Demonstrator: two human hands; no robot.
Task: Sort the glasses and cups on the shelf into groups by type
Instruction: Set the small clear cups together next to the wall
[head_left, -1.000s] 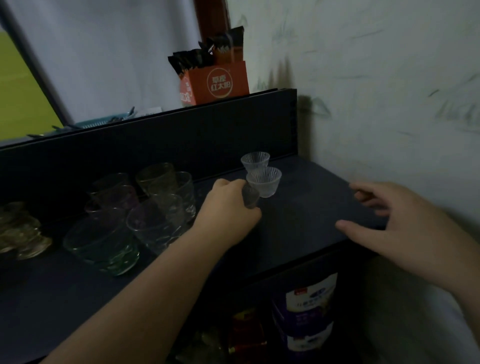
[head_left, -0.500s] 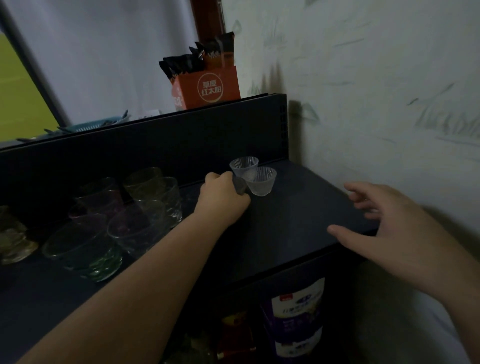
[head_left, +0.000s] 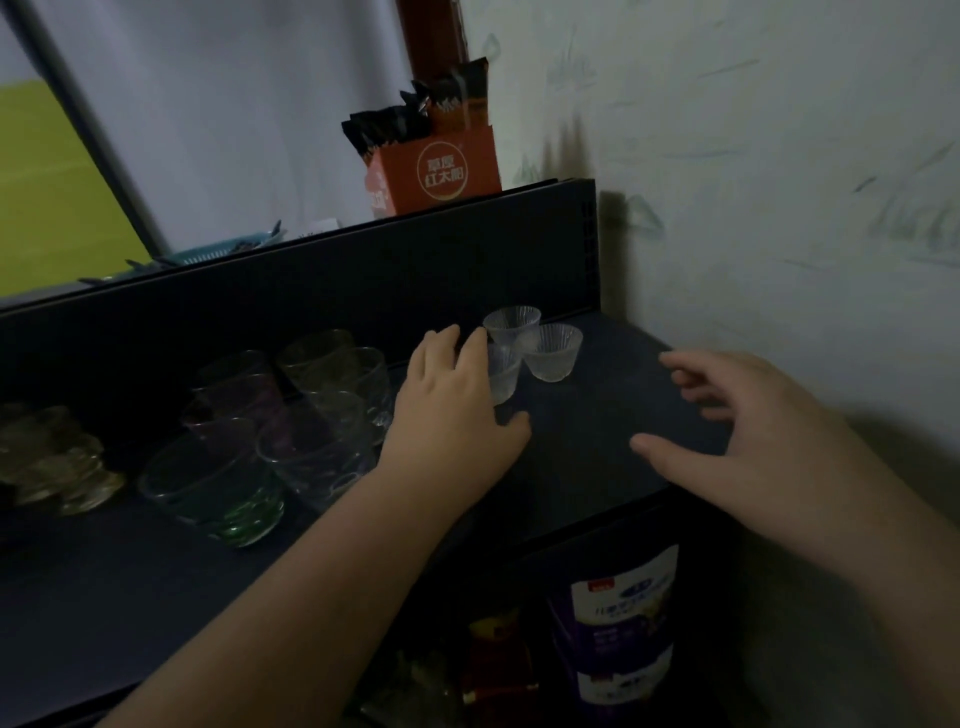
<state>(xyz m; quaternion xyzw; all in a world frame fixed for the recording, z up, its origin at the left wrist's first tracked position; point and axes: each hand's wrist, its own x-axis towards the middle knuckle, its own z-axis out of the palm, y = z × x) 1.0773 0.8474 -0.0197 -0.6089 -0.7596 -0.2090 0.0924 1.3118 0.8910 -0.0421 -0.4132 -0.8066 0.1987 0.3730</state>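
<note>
Frosted ribbed glass marks the group now forming at the right end of the dark shelf (head_left: 597, 457): three small ribbed cups, two standing touching near the back panel (head_left: 311, 291), namely the rear cup (head_left: 511, 322) and the right cup (head_left: 553, 353), with a third cup (head_left: 503, 376) just in front and left of them. Left hand (head_left: 452, 410) rests against this third cup with fingers loosely spread around it; whether it grips or merely touches cannot be told. Right hand (head_left: 753, 441) hovers wide and empty over the shelf's right front corner. Judged progress: the small cups appear grouped; the clear and tinted tumblers (head_left: 322, 410), the green glass (head_left: 218, 488) and the amber pieces (head_left: 57, 462) at far left stand crowded and seemingly mixed, so most sorting remains. Open room lies in the bare centre-right and along the front edge; the wall (head_left: 779, 182) closes the right side, the back panel the rear.
</note>
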